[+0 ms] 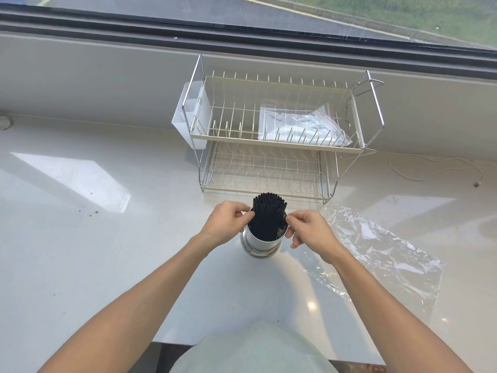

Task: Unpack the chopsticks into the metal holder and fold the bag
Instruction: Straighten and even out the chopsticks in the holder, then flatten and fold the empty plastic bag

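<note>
Here, chopsticks [269,215] above holder [260,242] rim.

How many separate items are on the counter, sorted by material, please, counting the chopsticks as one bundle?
Metal: 2, the metal holder and the dish rack
Clear plastic: 2, the empty bag on the counter and the zip bag in the rack
White plastic: 1, the side caddy
Black: 1, the chopsticks
Cord: 1, the white cord
Total: 7

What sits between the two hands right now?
Head view: the black chopstick bundle, standing in the shiny metal holder, between left hand and right hand.
</note>
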